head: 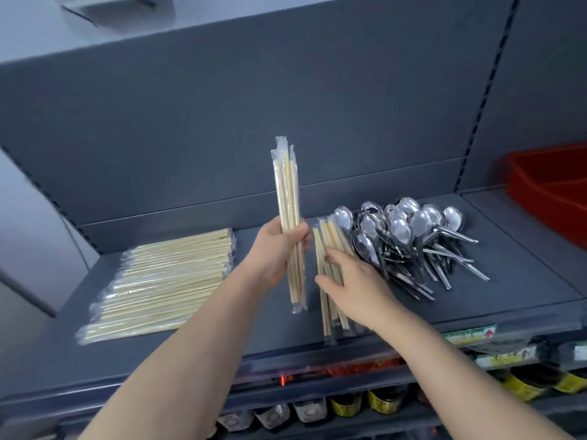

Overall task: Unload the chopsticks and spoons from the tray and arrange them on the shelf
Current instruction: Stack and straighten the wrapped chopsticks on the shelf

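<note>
Bottles (pixel 346 404) with yellow labels stand closest to me, at six o'clock, on a lower tier under the front lip of the shelf (pixel 508 274). Price tags (pixel 470 336) hang on that lip at four o'clock.

Both my forearms reach up from the bottom edge. My right hand (pixel 352 281), just right of centre, lies over a loose bunch of wrapped chopsticks (pixel 328 312) on the shelf. Its fingers are fairly straight and spread across them, and the thumb touches their left edge.

My left hand (pixel 279 249), at the centre, has its fingers curled round a second wrapped bundle (pixel 287 192), held almost upright and clear of the shelf.

At nine o'clock a flat stack of wrapped chopsticks (pixel 165 281) lies on the shelf. At two o'clock, touching the loose bunch, sits a heap of metal spoons (pixel 409 239) with the bowls toward the back. Farther off at three o'clock, the red tray (pixel 552 185) rests on the neighbouring shelf section.
</note>
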Motion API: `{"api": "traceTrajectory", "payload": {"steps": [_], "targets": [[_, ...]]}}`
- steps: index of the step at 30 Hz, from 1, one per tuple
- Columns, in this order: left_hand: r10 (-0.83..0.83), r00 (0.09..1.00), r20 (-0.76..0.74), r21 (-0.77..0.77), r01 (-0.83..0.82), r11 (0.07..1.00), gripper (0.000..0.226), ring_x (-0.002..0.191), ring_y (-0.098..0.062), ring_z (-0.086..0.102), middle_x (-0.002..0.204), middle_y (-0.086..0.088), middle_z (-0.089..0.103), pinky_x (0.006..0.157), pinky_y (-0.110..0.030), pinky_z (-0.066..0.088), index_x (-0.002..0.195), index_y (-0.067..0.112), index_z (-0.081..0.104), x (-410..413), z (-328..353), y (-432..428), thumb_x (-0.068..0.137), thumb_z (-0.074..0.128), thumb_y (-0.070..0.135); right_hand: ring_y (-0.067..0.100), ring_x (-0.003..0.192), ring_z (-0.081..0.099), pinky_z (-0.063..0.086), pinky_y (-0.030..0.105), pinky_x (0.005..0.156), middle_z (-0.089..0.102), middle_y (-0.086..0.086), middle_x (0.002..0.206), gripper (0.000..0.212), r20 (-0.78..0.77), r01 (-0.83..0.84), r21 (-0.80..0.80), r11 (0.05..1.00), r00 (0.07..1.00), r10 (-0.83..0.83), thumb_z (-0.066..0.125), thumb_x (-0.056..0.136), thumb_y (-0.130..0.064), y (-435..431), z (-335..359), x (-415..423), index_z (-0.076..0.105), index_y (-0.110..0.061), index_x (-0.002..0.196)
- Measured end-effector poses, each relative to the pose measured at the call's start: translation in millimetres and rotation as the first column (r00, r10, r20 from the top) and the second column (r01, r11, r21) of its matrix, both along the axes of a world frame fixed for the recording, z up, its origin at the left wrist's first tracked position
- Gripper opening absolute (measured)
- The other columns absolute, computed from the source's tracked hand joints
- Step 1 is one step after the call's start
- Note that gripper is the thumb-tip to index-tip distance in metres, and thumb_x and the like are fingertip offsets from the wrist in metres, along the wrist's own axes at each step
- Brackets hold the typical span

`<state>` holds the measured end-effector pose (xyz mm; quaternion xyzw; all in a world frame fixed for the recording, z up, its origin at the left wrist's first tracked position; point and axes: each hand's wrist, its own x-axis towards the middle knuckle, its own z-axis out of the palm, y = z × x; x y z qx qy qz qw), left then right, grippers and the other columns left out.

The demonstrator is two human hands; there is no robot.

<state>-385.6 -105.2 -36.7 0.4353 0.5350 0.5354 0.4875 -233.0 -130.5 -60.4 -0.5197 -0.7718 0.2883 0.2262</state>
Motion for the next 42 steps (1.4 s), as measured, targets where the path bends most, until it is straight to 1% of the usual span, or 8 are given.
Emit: {"api": "traceTrajectory", "payload": {"steps": [4,7,12,22,26,35,39,42], "targets": [[-0.034,0.999,0.017,0.123,0.032,0.992,0.006,0.075,-0.018,0.056,0.074,-0.002,0.06,0.081,-0.037,0.046,0.092,0.011,0.06,-5,13,-12,0.09,0.061,0.005,0.009,0.107,0.059,0.048,0.02,0.08,0.057,-0.011,0.125,0.059,-0.398,-0.101,-0.254,0.962,0.917,-0.009,0.065,0.089,-0.022,2,2,-31,0.039,-0.03,0.141],[-0.128,0.992,0.018,0.144,0.124,0.982,0.007,0.075,-0.022,0.051,0.072,0.0,0.06,0.076,-0.037,0.038,0.081,0.019,0.065,-3,19,-20,0.083,0.061,0.015,0.017,0.092,0.062,0.051,0.036,0.082,0.065,-0.006,0.103,0.031,-0.361,-0.036,-0.174,0.984,0.932,-0.03,0.063,0.089,-0.024,1,-6,-43,0.053,-0.029,0.118],[-0.116,0.953,-0.28,0.17,0.168,0.971,0.012,0.074,-0.012,0.053,0.082,-0.003,0.059,0.062,-0.018,0.044,0.088,0.022,0.064,-4,25,-29,0.093,0.06,0.011,0.009,0.067,0.054,0.039,0.023,0.054,0.056,-0.011,0.075,0.015,-0.339,-0.039,-0.12,0.992,0.941,-0.004,0.054,0.095,-0.027,-1,-9,-47,0.047,-0.033,0.084],[0.019,0.958,-0.287,0.215,0.045,0.976,0.008,0.058,-0.005,0.047,0.068,0.001,0.051,0.056,-0.016,0.042,0.087,0.01,0.063,-14,26,-38,0.093,0.061,0.015,0.026,0.082,0.06,0.05,0.041,0.074,0.063,0.005,0.093,0.015,-0.284,-0.024,-0.093,0.995,0.959,-0.004,0.044,0.098,-0.021,-12,-14,-59,0.047,-0.015,0.112],[0.207,0.969,-0.136,0.202,-0.177,0.963,0.011,0.065,-0.011,0.05,0.064,0.009,0.052,0.063,-0.027,0.043,0.087,0.016,0.063,-48,19,-53,0.084,0.072,0.021,0.027,0.077,0.054,0.034,0.035,0.061,0.053,0.004,0.087,0.013,-0.13,-0.089,-0.015,0.996,0.988,0.086,0.042,0.1,-0.026,-24,-4,-76,0.036,-0.015,0.102],[0.652,0.756,0.066,-0.115,-0.643,0.757,0.058,0.07,-0.021,0.061,0.099,-0.018,0.066,0.053,-0.022,0.053,0.112,-0.003,0.056,-197,-17,-141,0.067,0.087,0.016,0.024,0.106,0.051,0.044,0.04,0.091,0.047,-0.003,0.132,0.031,0.194,-0.377,-0.025,0.926,0.907,0.374,0.035,0.102,-0.027,-63,-10,-176,0.031,-0.03,0.133],[0.681,0.733,-0.003,-0.175,-0.671,0.721,0.072,0.068,-0.023,0.069,0.112,-0.018,0.062,0.061,-0.03,0.058,0.121,0.001,0.049,-244,-31,-165,0.063,0.09,0.014,0.02,0.119,0.045,0.036,0.039,0.099,0.048,-0.002,0.131,0.036,0.341,-0.364,0.116,0.924,0.889,0.307,0.041,0.101,-0.019,-75,-18,-210,0.036,-0.026,0.136],[0.618,0.701,-0.356,-0.148,-0.696,0.703,0.066,0.091,-0.023,0.064,0.111,-0.004,0.06,0.083,-0.037,0.054,0.117,0.019,0.048,-265,-44,-176,0.065,0.088,0.024,0.021,0.122,0.042,0.034,0.039,0.102,0.044,-0.001,0.132,0.042,0.389,-0.371,0.133,0.919,0.872,0.296,0.047,0.099,-0.018,-82,-27,-225,0.036,-0.026,0.138]]}}
